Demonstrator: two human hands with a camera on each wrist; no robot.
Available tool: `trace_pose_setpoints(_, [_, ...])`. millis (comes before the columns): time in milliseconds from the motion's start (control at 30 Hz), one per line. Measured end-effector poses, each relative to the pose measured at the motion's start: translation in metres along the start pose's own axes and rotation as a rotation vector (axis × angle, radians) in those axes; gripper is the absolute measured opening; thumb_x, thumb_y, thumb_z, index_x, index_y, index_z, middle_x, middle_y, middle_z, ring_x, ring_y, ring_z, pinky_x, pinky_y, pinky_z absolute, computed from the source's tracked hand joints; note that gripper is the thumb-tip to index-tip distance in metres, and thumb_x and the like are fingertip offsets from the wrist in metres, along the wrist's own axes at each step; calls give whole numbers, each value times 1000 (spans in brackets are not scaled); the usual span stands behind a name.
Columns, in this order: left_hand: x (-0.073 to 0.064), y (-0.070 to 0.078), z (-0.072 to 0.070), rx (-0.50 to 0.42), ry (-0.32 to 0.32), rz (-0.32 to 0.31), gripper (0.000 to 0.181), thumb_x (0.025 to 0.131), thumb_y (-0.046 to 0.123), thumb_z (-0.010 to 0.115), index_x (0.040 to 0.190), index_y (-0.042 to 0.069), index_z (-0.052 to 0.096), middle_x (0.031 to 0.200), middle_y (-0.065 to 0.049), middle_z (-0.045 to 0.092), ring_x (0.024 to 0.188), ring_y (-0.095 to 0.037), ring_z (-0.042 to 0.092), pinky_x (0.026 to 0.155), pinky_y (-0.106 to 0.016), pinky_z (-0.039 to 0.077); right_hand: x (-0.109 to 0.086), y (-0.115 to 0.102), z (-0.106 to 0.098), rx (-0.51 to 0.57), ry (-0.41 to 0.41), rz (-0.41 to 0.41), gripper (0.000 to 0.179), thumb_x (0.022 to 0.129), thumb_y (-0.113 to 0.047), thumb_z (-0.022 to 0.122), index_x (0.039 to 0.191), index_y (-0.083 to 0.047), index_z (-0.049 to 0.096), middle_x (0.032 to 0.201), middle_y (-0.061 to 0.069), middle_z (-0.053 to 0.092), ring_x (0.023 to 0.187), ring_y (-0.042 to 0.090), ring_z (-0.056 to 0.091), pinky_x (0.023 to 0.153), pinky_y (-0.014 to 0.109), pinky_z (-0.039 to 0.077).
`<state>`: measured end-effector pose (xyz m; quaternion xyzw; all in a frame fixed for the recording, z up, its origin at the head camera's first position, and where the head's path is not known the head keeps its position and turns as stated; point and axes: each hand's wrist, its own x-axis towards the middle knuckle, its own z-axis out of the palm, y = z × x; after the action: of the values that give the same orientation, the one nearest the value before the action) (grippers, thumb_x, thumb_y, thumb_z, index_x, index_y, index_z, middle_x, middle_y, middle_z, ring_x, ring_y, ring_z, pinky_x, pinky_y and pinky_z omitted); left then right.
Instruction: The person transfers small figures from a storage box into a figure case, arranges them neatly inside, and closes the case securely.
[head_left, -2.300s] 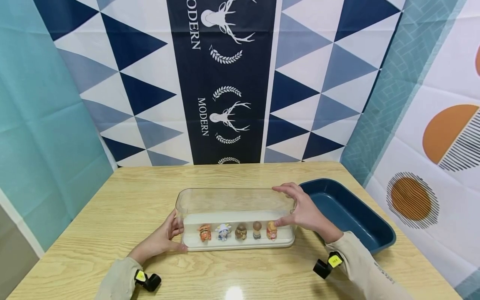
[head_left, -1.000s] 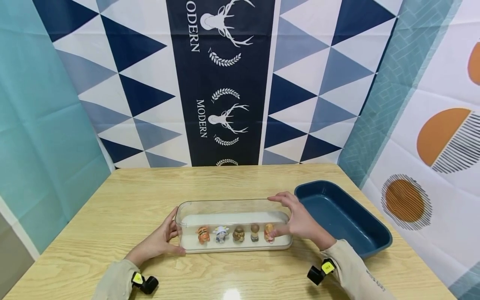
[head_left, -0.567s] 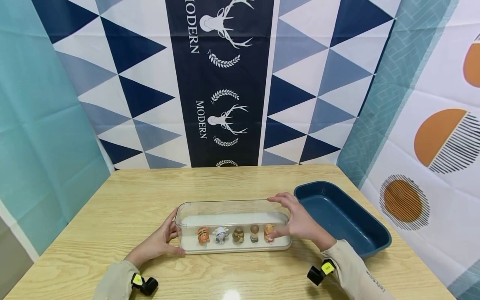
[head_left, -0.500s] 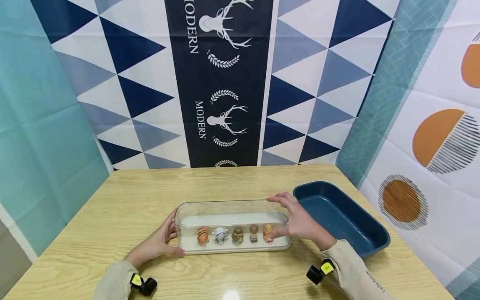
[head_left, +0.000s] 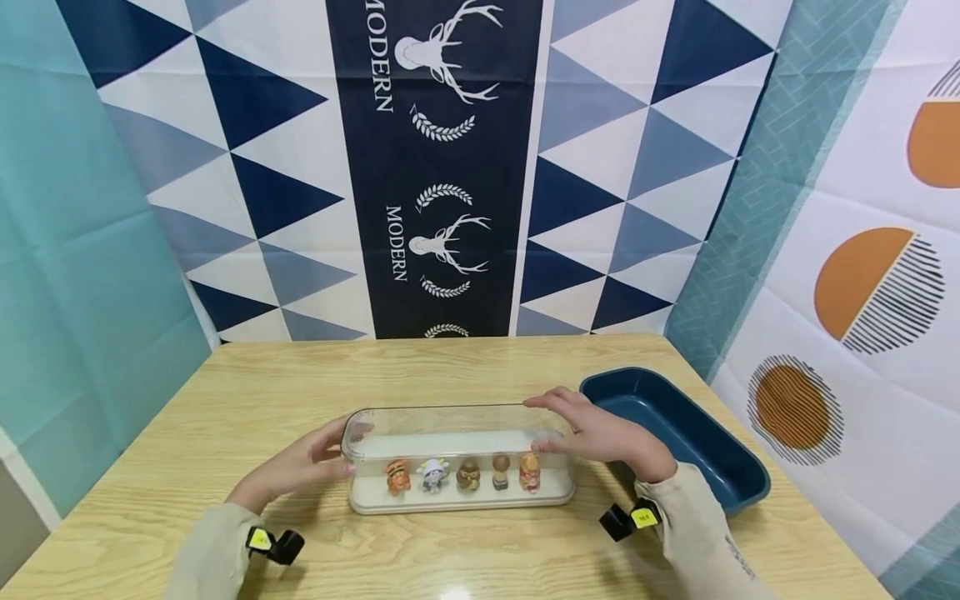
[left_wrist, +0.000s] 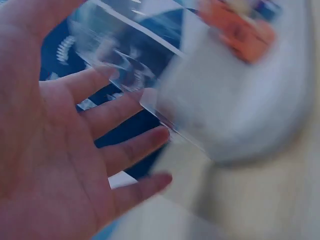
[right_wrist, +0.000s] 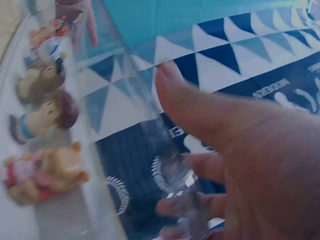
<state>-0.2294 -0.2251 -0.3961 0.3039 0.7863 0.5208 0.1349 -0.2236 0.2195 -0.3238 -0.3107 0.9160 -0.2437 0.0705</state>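
A long white tray (head_left: 465,501) stands mid-table under a clear plastic cover (head_left: 450,423). Inside, several small toy figures line up: an orange one (head_left: 398,477), a white one (head_left: 432,475), a brown owl (head_left: 468,476), a brown-haired one (head_left: 500,472) and a yellow-orange bear (head_left: 529,472). At the cover's left end is my left hand (head_left: 288,467); its fingers are spread and nearly straight in the left wrist view. My right hand (head_left: 607,433) straddles the right end, thumb over the front and fingers extended behind, some seen through the cover in the right wrist view.
A dark blue rectangular basin (head_left: 738,442) stands on the wooden table (head_left: 300,375) just beyond my right hand. Patterned cloth (head_left: 438,167) hangs behind the table's far edge.
The clear cover, held higher over the tray at first, has come down onto it. Since half a second ago my left thumb has risen from the tray's front corner, and my right thumb has shifted up.
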Motion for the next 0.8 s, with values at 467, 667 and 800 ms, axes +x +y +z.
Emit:
trace_pose_setpoints(467, [39, 66, 27, 646, 170, -90, 61, 102, 44, 52, 150, 8, 45, 152, -22, 41, 143, -50, 23, 109, -78, 9, 7, -33, 4, -282, 148, 162, 55, 103, -47, 48, 146, -13, 51, 149, 23, 41, 136, 50, 33, 107, 71, 27])
trace_pose_setpoints(667, [47, 69, 48, 831, 353, -91, 71, 99, 51, 54, 156, 14, 36, 159, -21, 28, 148, -47, 6, 109, -78, -3, 12, -32, 15, -332, 268, 180, 64, 98, -53, 55, 152, -20, 44, 162, 20, 21, 146, 50, 10, 109, 77, 4])
trace_pose_setpoints(800, [48, 68, 54, 921, 426, -78, 78, 96, 56, 55, 158, 16, 29, 163, -18, 17, 149, -43, -1, 110, -74, -9, 17, -28, 25, -380, 318, 171, 72, 95, -58, 55, 156, -25, 36, 165, 17, 10, 148, 46, -3, 109, 77, -5])
